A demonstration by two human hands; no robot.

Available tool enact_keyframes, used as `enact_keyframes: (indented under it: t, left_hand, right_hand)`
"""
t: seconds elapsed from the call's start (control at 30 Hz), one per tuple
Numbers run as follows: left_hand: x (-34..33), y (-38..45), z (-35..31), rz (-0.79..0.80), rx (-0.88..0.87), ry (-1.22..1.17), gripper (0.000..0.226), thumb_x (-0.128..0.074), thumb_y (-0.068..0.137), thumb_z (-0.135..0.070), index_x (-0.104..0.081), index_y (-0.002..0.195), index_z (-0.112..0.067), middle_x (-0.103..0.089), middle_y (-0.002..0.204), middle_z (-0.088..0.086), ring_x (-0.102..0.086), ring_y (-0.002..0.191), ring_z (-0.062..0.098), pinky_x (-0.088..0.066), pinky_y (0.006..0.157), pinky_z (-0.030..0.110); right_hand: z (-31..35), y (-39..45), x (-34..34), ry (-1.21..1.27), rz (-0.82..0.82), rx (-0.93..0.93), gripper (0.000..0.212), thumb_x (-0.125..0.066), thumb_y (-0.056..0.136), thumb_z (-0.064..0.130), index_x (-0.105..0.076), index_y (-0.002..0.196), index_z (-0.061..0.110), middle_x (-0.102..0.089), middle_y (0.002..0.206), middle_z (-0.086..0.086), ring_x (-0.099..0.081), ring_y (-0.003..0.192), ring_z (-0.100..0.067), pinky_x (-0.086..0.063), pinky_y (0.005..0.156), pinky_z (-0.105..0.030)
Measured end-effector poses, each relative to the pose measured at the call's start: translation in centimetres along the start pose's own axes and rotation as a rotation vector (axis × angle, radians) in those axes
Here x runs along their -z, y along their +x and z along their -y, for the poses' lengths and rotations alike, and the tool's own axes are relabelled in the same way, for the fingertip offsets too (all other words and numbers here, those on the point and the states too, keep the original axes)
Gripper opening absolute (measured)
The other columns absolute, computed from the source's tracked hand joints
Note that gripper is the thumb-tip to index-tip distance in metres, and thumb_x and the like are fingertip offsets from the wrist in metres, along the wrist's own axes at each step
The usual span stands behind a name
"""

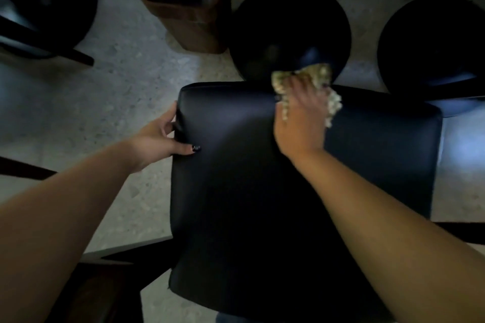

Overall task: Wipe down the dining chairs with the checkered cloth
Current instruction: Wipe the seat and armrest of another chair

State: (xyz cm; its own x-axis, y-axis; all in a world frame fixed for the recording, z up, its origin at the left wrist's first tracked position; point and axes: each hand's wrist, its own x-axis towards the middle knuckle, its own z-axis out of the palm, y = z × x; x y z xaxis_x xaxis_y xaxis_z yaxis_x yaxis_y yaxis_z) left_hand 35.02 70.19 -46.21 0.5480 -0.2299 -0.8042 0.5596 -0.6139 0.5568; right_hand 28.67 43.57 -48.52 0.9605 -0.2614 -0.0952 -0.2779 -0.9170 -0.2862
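Observation:
A dark padded chair seat point(262, 191) fills the middle of the head view, seen from above. My right hand point(299, 118) presses the bunched checkered cloth point(319, 73) against the seat's far edge, fingers curled over the cloth. My left hand point(160, 139) grips the seat's left edge, thumb on top and fingers wrapped round the side. Both forearms reach in from the bottom of the view.
A brown bin point(183, 5) stands on the speckled floor point(91, 102) at the top. Round black bases or stools sit at the top left point(47, 0), top middle point(286, 26) and top right point(433, 44). Dark chair legs cross at the lower left.

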Motion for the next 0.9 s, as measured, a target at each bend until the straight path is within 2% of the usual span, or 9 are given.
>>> enact_keyframes:
  t: [0.1, 0.2, 0.3, 0.4, 0.5, 0.57, 0.73, 0.8, 0.9]
  left_hand:
    - [0.7, -0.2, -0.3, 0.048, 0.069, -0.173, 0.092, -0.053, 0.086, 0.017, -0.023, 0.152, -0.041, -0.059, 0.136, -0.006, -0.055, 0.123, 0.016, -0.042, 0.107, 0.042]
    - [0.9, -0.1, -0.3, 0.067, 0.100, -0.203, 0.087, -0.046, 0.087, 0.016, -0.029, 0.150, -0.042, -0.064, 0.129, -0.012, -0.057, 0.120, 0.014, -0.042, 0.105, 0.036]
    - [1.4, 0.1, 0.2, 0.074, 0.127, -0.292, 0.070, -0.042, 0.093, 0.006, -0.037, 0.148, -0.037, -0.064, 0.125, -0.009, -0.060, 0.114, 0.014, -0.047, 0.099, 0.032]
    - [2.0, 0.0, 0.8, 0.096, 0.150, -0.410, 0.055, -0.040, 0.096, -0.005, -0.046, 0.144, -0.033, -0.068, 0.113, -0.007, -0.065, 0.103, 0.013, -0.050, 0.095, 0.032]
    - [1.9, -0.4, 1.6, 0.077, 0.156, -0.344, 0.063, -0.037, 0.095, 0.001, -0.043, 0.145, -0.038, -0.063, 0.128, -0.008, -0.059, 0.116, 0.013, -0.045, 0.103, 0.036]
    - [1.4, -1.1, 2.8, 0.077, 0.167, -0.284, 0.070, -0.037, 0.094, 0.005, -0.040, 0.144, -0.043, -0.060, 0.133, -0.011, -0.057, 0.118, 0.010, -0.043, 0.101, 0.035]
    - [-0.4, -3.8, 6.2, 0.083, 0.200, -0.229, 0.081, -0.033, 0.091, 0.011, -0.035, 0.145, -0.049, -0.057, 0.134, -0.017, -0.056, 0.117, 0.008, -0.042, 0.100, 0.034]
    - [-1.2, -4.5, 7.3, 0.061, 0.212, -0.243, 0.080, -0.032, 0.089, 0.013, -0.038, 0.145, -0.045, -0.058, 0.131, -0.016, -0.057, 0.112, 0.009, -0.042, 0.098, 0.033]
    - [-2.0, -5.3, 8.1, 0.025, 0.211, -0.227, 0.072, -0.034, 0.089, 0.012, -0.048, 0.139, -0.038, -0.062, 0.113, -0.008, -0.053, 0.101, 0.015, -0.044, 0.089, 0.031]
  right_hand:
    - [5.6, 1.4, -1.7, 0.006, 0.115, 0.187, 0.052, -0.038, 0.095, 0.033, -0.041, 0.144, 0.016, -0.041, 0.149, -0.001, -0.030, 0.140, -0.020, -0.008, 0.117, -0.037]
    - [10.0, 3.6, -3.0, -0.013, 0.251, 0.364, 0.051, -0.033, 0.099, 0.037, -0.034, 0.147, 0.023, -0.036, 0.152, 0.003, -0.027, 0.141, -0.017, -0.011, 0.115, -0.039]
    - [12.1, 5.1, -3.6, 0.036, 0.299, 0.359, 0.048, -0.031, 0.099, 0.039, -0.036, 0.146, 0.029, -0.039, 0.150, 0.007, -0.031, 0.139, -0.016, -0.017, 0.113, -0.040]
    - [12.1, 4.6, -4.0, -0.017, 0.272, 0.386, 0.050, -0.031, 0.099, 0.039, -0.033, 0.148, 0.028, -0.034, 0.153, 0.007, -0.026, 0.142, -0.016, -0.013, 0.115, -0.041]
    - [11.6, 3.6, -4.0, -0.066, 0.296, 0.472, 0.053, -0.029, 0.100, 0.038, -0.024, 0.151, 0.026, -0.022, 0.158, 0.006, -0.014, 0.147, -0.017, -0.003, 0.117, -0.042]
    - [11.2, 2.9, -4.0, -0.080, 0.292, 0.539, 0.054, -0.031, 0.099, 0.037, -0.024, 0.151, 0.024, -0.019, 0.159, 0.005, -0.010, 0.147, -0.018, 0.000, 0.117, -0.042]
    - [10.7, -1.2, -3.9, -0.135, 0.293, 0.743, 0.055, -0.041, 0.095, 0.034, -0.033, 0.148, 0.021, -0.028, 0.157, 0.000, -0.019, 0.145, -0.022, 0.002, 0.117, -0.045]
    - [10.8, -4.5, -4.0, -0.137, 0.328, 0.805, 0.056, -0.042, 0.094, 0.033, -0.034, 0.148, 0.020, -0.030, 0.155, -0.001, -0.023, 0.144, -0.022, 0.003, 0.116, -0.044]
    - [11.1, -10.0, -4.5, -0.139, 0.364, 0.815, 0.058, -0.044, 0.092, 0.033, -0.036, 0.147, 0.017, -0.034, 0.154, -0.003, -0.029, 0.142, -0.022, 0.000, 0.117, -0.046]
